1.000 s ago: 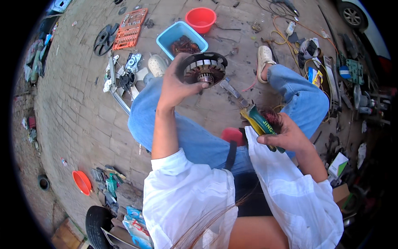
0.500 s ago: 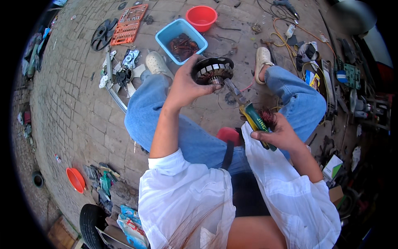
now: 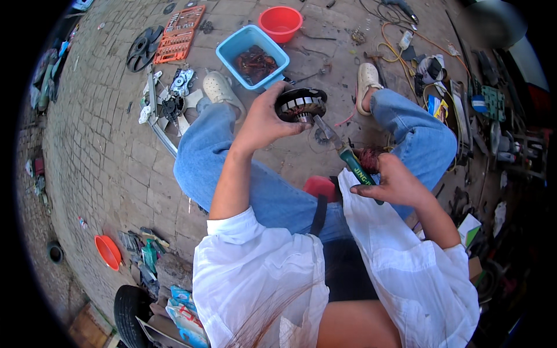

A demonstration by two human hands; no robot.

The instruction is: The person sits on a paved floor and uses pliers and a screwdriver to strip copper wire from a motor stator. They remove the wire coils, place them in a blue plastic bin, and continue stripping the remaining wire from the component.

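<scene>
My left hand (image 3: 262,120) grips a round black motor stator (image 3: 301,104) with metal slots, held up above my knees. In my right hand (image 3: 393,181) is a knife-like tool with a green handle (image 3: 358,169); its metal blade (image 3: 322,127) reaches up to the underside of the stator. A clump of reddish copper wire (image 3: 369,158) sits just above my right hand. I am seated in blue jeans and a white shirt on a brick-paved ground, over a small red stool (image 3: 320,187).
A blue tub (image 3: 234,49) holding copper scrap and a red bowl (image 3: 280,23) lie ahead. A fan blade (image 3: 143,47), an orange socket tray (image 3: 181,33) and fan parts are at the left. Cables, tools and boxes crowd the right. An orange dish (image 3: 108,252) and a tyre (image 3: 130,313) are behind left.
The stator has shifted right and slightly down with my left hand. My right hand swung the green-handled tool up, so its blade now meets the stator.
</scene>
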